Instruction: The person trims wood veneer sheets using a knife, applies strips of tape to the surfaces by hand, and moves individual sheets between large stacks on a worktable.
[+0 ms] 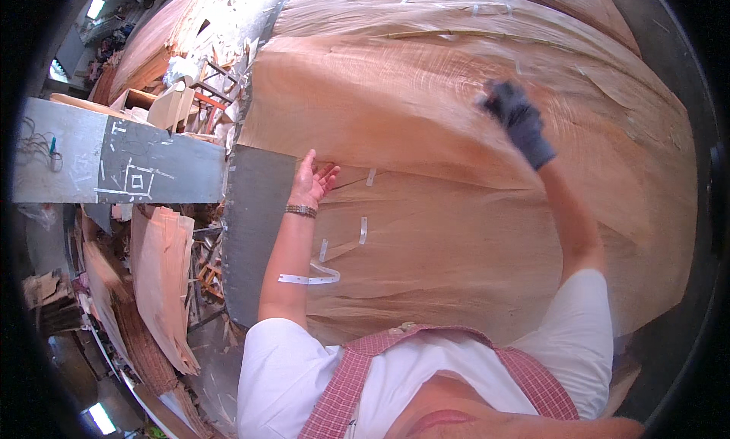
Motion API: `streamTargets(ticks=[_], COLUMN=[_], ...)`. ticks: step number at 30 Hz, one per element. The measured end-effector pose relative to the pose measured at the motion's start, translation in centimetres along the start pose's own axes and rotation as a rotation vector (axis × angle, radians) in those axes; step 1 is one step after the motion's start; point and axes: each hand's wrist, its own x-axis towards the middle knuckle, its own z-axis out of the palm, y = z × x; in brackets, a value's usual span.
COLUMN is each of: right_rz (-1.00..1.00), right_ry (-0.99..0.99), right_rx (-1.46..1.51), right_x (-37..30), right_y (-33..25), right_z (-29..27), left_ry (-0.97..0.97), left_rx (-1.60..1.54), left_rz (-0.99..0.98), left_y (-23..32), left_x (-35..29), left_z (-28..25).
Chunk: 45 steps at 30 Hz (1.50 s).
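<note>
A broad sheet of reddish-brown wood veneer (365,97) lies across the work surface, over paler veneer (441,234) marked with short white tape strips (363,231). My bare left hand (315,183), with a metal watch band at the wrist, is at the near left edge of the upper sheet. Its fingers are apart, and no held object shows. Farther right and away from me, my right hand (520,122) wears a dark grey glove over the veneer. Motion blurs its fingers, so their grip is unclear. A white tape strip (293,279) crosses my left forearm.
A grey side table (163,161) with tape marks adjoins the work surface on the left. Stacked veneer sheets (163,279) stand below it. Wood scraps and a wooden chair-like piece (173,104) crowd the far left. A thin split (456,34) runs along the far veneer.
</note>
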Motion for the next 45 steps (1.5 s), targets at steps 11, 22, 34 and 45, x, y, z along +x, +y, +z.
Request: streamTargets(ticks=[11, 22, 34, 45], right_rz=[-0.061, -0.167, 0.250, 0.504], right_ry=[-0.245, -0.272, -0.140, -0.373], right_rx=[-0.144, 0.042, -0.136, -0.191], right_x=[-10.9, -14.0, -13.3, -10.8], right_y=[-9.6, -11.7, -6.6, -2.6], right_z=[3.1, -4.8, -1.0, 5.7], left_ry=[0.018, 0.098, 0.195, 0.294], left_rx=[0.044, 0.102, 0.196, 0.092], left_rz=[-0.011, 0.245, 0.100, 0.054], left_y=[0.3, -1.9, -8.1, -9.6], left_x=[2.5, -2.7, -9.1, -9.9], left_z=[1.7, -0.8, -6.0, -9.7])
